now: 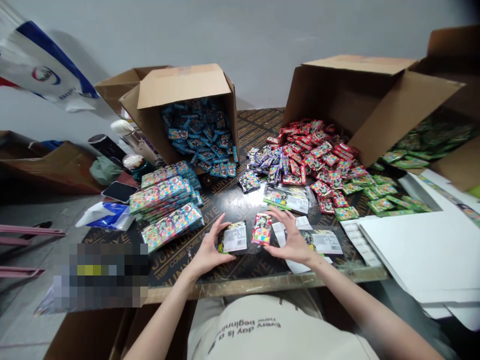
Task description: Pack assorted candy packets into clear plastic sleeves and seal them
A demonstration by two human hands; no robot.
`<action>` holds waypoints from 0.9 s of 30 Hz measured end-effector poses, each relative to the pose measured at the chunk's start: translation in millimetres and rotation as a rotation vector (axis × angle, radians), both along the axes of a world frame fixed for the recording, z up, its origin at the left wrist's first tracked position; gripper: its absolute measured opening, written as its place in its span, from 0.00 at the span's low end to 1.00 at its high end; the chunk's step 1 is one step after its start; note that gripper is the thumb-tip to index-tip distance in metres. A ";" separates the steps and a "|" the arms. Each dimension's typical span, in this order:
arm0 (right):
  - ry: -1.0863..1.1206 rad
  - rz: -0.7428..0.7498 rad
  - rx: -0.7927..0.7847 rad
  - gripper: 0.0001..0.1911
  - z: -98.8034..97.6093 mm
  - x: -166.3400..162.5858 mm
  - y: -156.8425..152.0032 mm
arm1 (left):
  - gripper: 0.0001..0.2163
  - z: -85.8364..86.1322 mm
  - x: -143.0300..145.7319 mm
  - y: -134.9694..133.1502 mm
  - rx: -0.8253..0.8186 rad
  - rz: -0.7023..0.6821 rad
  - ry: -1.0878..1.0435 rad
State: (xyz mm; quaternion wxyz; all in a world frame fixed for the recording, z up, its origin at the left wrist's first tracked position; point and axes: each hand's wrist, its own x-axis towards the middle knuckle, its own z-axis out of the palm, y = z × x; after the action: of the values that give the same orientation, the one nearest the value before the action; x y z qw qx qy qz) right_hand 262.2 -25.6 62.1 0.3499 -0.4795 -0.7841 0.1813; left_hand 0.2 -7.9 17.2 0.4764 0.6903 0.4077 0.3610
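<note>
My left hand (210,251) curves around the left end of a flat printed packet (235,237) with a white label, thumb along its near edge and fingers at its far edge. In my right hand (291,239), a small red candy-like packet (261,229) with coloured dots is held by its far and near edges, between fingers and thumb. The red packet stands just right of the labelled one. Similar flat packets with white labels lie beyond my hands (287,198) and beneath my right wrist (326,242).
Cardboard boxes on their sides spill blue (202,142), red (313,150) and green packets (382,192). Purple packets (267,162) lie between. Stacked multi-packet strips (172,225) stand left, near a phone (120,191) and bottles. White sheets (423,250) cover the right side.
</note>
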 end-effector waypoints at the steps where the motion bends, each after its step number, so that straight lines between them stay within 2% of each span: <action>1: 0.062 -0.018 -0.010 0.45 6.5 -0.3 -3.4 | 0.49 1.7 -1.4 -1.8 -0.044 -0.017 -0.095; 3: 0.106 -0.032 0.028 0.46 23.1 -2.9 -11.3 | 0.51 5.3 -3.4 -5.9 -0.097 -0.031 -0.250; 5: 0.048 -0.037 0.148 0.45 40.5 -7.6 -18.9 | 0.51 8.9 -3.6 -9.3 -0.108 -0.009 -0.282; 8: -0.086 -0.036 0.317 0.40 59.4 -14.2 -25.7 | 0.48 12.5 -1.2 -10.9 -0.067 0.043 -0.167; 11: -0.148 -0.064 0.395 0.39 66.1 -14.1 -27.6 | 0.47 13.0 2.2 -8.9 0.001 0.068 -0.048; 13: -0.152 -0.101 0.403 0.40 66.3 -11.3 -28.0 | 0.46 11.8 4.7 -7.4 0.035 0.069 -0.003; 15: -0.196 -0.093 0.345 0.39 64.5 -8.9 -28.1 | 0.46 10.9 7.4 -6.5 0.055 0.066 0.009; 19: -0.322 0.084 0.105 0.36 54.2 -6.9 -22.4 | 0.45 13.1 13.5 -5.7 0.102 0.058 0.034; 23: -0.247 0.225 -0.061 0.44 36.2 0.2 -8.5 | 0.43 16.1 18.2 -5.3 0.144 0.012 0.126; 25: -0.192 0.194 -0.054 0.47 28.4 4.3 -5.1 | 0.41 15.1 19.9 -4.3 0.148 0.043 0.169; 27: -0.110 0.056 0.021 0.45 22.2 3.7 -7.2 | 0.41 12.8 22.4 -2.3 0.156 0.113 0.189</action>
State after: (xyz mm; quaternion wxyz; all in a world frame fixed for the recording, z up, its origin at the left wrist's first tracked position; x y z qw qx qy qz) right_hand 265.9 -32.8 84.4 0.3060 -0.4630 -0.8171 0.1561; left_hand 22.5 -10.2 30.0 0.3597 0.7322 0.4595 0.3513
